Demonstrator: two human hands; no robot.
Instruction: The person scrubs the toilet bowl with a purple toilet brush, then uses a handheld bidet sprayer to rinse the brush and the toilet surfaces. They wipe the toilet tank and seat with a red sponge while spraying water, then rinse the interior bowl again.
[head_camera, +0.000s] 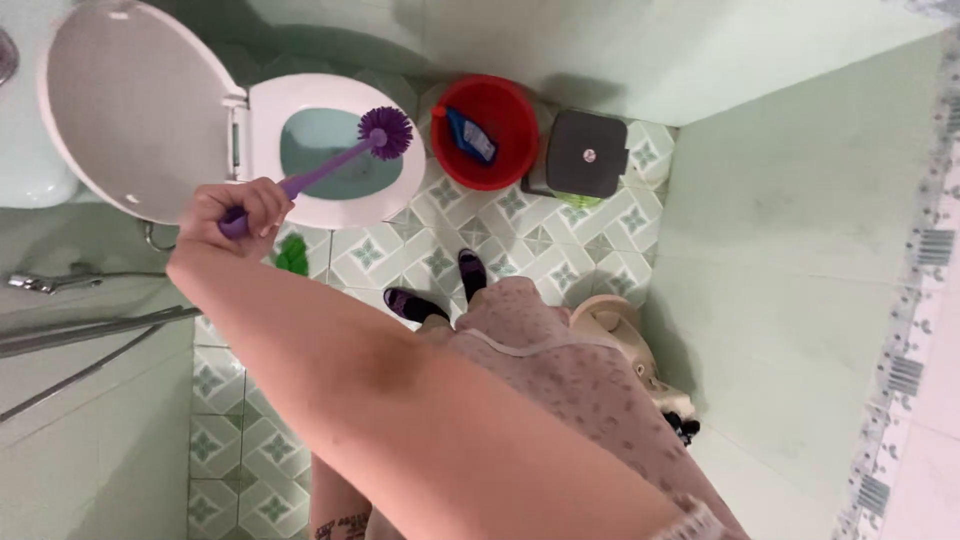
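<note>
Tiled floor, pale with green star shapes. On it: white toilet, red bucket right beside it, dark grey stool next to the bucket, small green thing near the toilet's foot, two feet in dark slippers in the middle.

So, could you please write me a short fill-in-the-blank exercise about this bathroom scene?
1. The hand grips a purple toilet brush whose bristle head is over the ____.
2. The blue bottle lies inside a ____ basin.
3. The toilet lid is ____.
4. The dark stool stands next to the red basin on the ____ floor.

Missing words: toilet bowl; red; raised; tiled
</note>
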